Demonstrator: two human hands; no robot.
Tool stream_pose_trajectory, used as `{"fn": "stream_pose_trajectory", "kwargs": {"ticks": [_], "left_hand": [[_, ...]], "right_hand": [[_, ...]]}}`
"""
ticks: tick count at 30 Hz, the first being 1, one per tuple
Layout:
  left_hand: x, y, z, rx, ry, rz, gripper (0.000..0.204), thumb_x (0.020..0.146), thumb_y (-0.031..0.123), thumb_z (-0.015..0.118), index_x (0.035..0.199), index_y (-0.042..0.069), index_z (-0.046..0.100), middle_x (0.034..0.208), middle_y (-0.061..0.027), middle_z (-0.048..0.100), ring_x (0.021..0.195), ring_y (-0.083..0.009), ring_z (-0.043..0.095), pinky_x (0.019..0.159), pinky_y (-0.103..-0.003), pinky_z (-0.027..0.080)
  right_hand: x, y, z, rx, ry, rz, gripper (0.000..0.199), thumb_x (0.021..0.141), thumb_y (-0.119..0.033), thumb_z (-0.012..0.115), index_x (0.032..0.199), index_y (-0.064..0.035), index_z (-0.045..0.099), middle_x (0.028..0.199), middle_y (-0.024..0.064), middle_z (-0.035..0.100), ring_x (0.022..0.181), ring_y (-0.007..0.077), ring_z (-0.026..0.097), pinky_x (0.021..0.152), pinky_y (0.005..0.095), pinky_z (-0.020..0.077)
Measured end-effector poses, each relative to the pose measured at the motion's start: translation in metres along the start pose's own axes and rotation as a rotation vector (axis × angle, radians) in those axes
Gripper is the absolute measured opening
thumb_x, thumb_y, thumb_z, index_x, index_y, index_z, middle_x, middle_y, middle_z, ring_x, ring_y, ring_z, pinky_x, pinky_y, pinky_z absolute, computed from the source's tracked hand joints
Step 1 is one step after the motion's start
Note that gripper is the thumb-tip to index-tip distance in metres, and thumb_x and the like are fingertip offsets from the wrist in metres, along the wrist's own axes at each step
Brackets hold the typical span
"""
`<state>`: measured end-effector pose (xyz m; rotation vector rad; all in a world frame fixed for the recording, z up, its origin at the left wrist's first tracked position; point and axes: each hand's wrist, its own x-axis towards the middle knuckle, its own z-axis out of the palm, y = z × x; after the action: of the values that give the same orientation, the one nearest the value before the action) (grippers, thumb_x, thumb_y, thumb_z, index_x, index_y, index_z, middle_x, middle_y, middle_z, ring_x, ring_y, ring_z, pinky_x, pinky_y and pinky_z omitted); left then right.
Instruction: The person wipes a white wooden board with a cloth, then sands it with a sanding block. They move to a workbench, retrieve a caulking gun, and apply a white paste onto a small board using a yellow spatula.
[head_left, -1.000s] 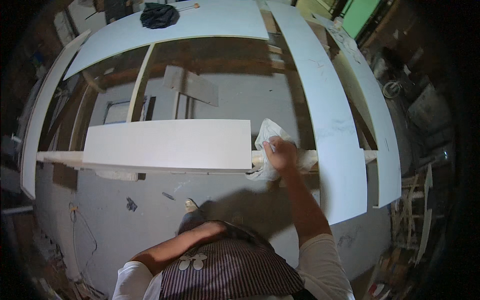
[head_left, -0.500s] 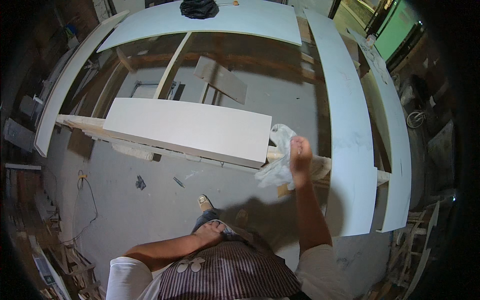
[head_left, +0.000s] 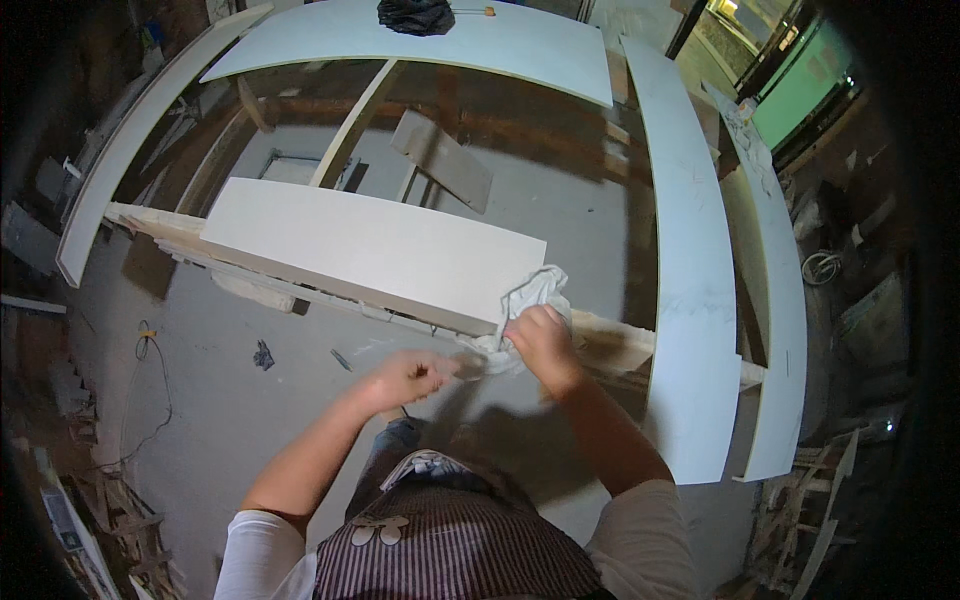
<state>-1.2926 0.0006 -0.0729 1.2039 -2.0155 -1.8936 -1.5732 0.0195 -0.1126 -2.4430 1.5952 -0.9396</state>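
Observation:
My right hand (head_left: 541, 345) is closed round a crumpled white cloth (head_left: 538, 288), at the right end of a long white panel (head_left: 370, 250). Part of the cloth rests against the panel's end, and a loose fold hangs below my fingers. To its left, my left hand (head_left: 408, 380) is raised in front of the panel's near edge. Its fingers are partly curled, apart and slightly blurred, pointing at the hanging fold, with nothing seen in them. The panel lies across a wooden beam (head_left: 615, 340).
Long pale boards lie on the right (head_left: 690, 260), far right (head_left: 785, 350) and left (head_left: 100, 190). A wide pale board (head_left: 520, 50) at the back carries a black bag (head_left: 415, 15). A cable (head_left: 165, 390) lies on the grey floor, and scrap wood (head_left: 815, 500) is piled at lower right.
My right hand has come down and left with the cloth to the panel's end. My left hand has risen from my apron and reached forward toward the cloth.

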Motion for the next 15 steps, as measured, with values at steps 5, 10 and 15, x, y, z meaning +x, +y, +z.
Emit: {"fn": "stream_pose_trajectory", "kwargs": {"ticks": [5, 10, 15], "left_hand": [[0.029, 0.002, -0.028, 0.61, 0.502, 0.38, 0.051, 0.084, 0.017, 0.072, 0.132, 0.012, 0.054, 0.126, -0.0154, 0.055, 0.117, -0.0292, 0.054, 0.099, -0.046, 0.044], [0.058, -0.021, -0.046, 1.127, 0.592, 0.022, 0.093, 0.079, 0.045, 0.073, 0.153, 0.021, 0.021, 0.156, -0.0195, 0.021, 0.144, -0.0429, 0.019, 0.11, -0.068, 0.016], [0.072, -0.016, -0.042, 1.2, 0.598, -0.041, 0.087, 0.087, 0.051, 0.062, 0.154, 0.019, 0.017, 0.158, -0.0214, 0.016, 0.144, -0.046, 0.014, 0.109, -0.071, 0.013]], "right_hand": [[-0.035, 0.036, -0.012, -0.098, -0.076, 0.125, 0.011, 0.075, -0.007, 0.072, 0.078, -0.0038, 0.062, 0.084, 0.0122, 0.059, 0.08, 0.0335, 0.056, 0.073, 0.043, 0.045], [-0.027, 0.029, -0.03, 0.116, 0.074, 0.239, 0.009, 0.079, -0.012, 0.07, 0.082, -0.0054, 0.065, 0.086, 0.013, 0.061, 0.083, 0.0335, 0.058, 0.077, 0.0432, 0.0472], [0.013, 0.018, -0.012, 0.025, 0.071, 0.073, 0.01, 0.081, -0.013, 0.067, 0.087, -0.0067, 0.063, 0.087, 0.0115, 0.058, 0.085, 0.0321, 0.058, 0.077, 0.0429, 0.0475]]}}
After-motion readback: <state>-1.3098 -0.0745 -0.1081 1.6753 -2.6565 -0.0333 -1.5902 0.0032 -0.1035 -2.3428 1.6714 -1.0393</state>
